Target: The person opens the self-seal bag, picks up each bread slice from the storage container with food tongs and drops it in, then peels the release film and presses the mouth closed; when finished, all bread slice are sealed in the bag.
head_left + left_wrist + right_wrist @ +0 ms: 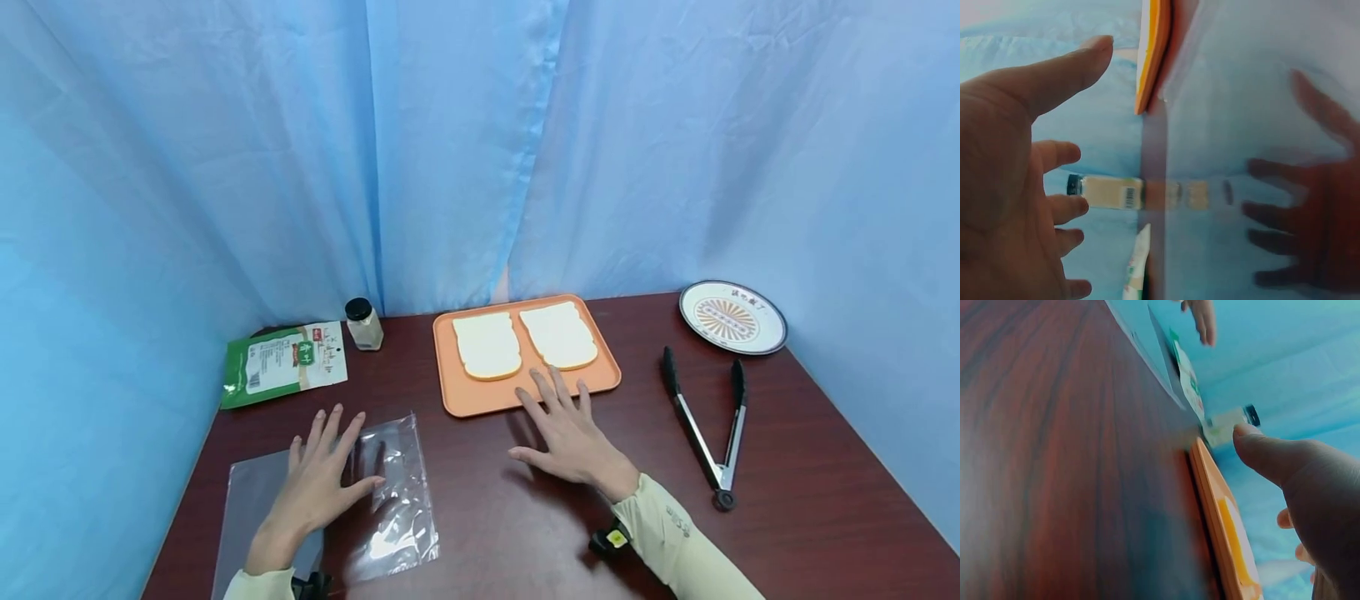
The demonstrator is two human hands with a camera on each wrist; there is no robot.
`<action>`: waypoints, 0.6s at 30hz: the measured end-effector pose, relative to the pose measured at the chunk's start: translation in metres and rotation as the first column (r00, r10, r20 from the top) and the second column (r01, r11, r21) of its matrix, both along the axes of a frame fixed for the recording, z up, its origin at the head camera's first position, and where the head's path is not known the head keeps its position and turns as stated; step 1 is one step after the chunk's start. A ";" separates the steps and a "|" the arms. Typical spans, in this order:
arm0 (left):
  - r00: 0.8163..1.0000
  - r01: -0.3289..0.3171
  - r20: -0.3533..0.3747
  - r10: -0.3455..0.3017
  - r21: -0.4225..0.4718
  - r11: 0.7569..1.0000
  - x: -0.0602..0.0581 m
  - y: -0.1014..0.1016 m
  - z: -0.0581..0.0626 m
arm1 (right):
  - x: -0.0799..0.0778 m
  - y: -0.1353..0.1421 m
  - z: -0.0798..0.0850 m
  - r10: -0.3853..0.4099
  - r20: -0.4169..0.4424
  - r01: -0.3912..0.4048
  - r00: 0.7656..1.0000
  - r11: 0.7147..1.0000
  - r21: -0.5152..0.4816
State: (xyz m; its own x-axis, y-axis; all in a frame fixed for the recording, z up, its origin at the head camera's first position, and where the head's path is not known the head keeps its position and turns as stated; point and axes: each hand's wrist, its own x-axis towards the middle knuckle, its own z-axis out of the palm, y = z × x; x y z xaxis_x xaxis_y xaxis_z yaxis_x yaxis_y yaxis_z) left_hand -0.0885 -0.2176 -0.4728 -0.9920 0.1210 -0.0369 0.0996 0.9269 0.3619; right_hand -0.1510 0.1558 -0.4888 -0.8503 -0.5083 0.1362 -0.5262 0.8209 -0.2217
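My left hand (317, 479) is spread above a clear plastic bag (401, 508) and a grey sheet (251, 500) on the table's left side. Nothing is in its fingers; the left wrist view shows its palm (997, 169) beside its reflection. The right hand (570, 437), also spread and holding nothing, hovers over the table with its fingertips overlapping the front edge of an orange tray (480, 403) in the head view. Two bread slices (487, 346) lie side by side on that tray. In the right wrist view the right thumb (1266, 453) points toward the tray's far corner.
At the back left lie a green-and-white packet (285, 364) and a small black-lidded jar (364, 325). Black-tipped metal tongs (705, 442) lie spread on the right, with a patterned plate (731, 318) behind them. Blue curtains (450, 150) hang along the table's back and sides.
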 end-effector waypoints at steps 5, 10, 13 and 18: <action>0.998 0.045 0.033 -0.046 0.039 0.998 0.004 0.001 -0.009 | 0.004 -0.018 -0.004 0.061 0.040 -0.061 0.997 0.998 0.002; 0.991 0.111 0.060 -0.119 0.124 0.986 0.008 0.004 -0.017 | 0.009 -0.041 -0.010 0.143 0.080 -0.142 0.987 0.990 -0.013; 0.987 0.121 0.087 -0.135 0.146 0.982 0.009 0.007 -0.022 | 0.014 -0.055 -0.013 0.201 0.113 -0.198 0.973 0.979 -0.040; 0.983 0.134 0.104 -0.151 0.156 0.979 0.009 0.010 -0.027 | 0.021 -0.078 -0.021 0.281 0.161 -0.271 0.946 0.959 -0.080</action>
